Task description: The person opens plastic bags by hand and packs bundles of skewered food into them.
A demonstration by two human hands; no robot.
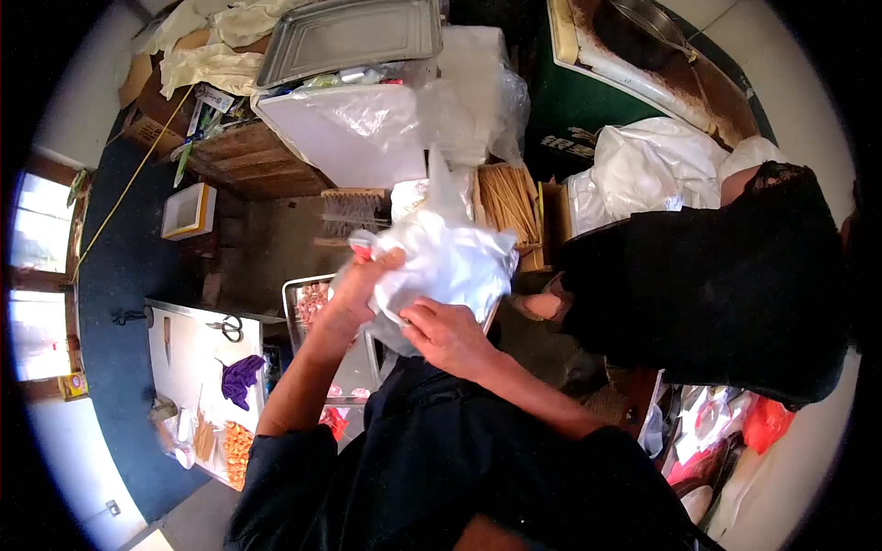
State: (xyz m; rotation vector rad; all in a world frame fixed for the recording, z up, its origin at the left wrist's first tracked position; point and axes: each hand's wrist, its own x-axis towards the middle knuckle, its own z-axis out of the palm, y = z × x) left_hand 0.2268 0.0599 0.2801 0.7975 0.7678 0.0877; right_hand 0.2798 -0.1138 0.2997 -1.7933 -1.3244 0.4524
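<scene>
A crumpled white plastic bag (450,266) is held up in front of my body. My left hand (356,292) is closed on its left side, where a small red patch shows just above the fingers. My right hand (448,338) grips the bag's lower edge, fingers bent into the plastic. Behind my left forearm, partly hidden, stands a metal tray (292,292) with pinkish pieces of meat (312,298) in it. Beyond the bag, a box of thin wooden skewers (508,204) is close by.
At left, a white table (184,349) bears scissors (227,328), a knife (167,342), a purple cloth (241,381) and orange skewered pieces (238,455). A person in black (707,285) is at right, beside a white sack (643,170). A large metal tray (354,41) lies at the back.
</scene>
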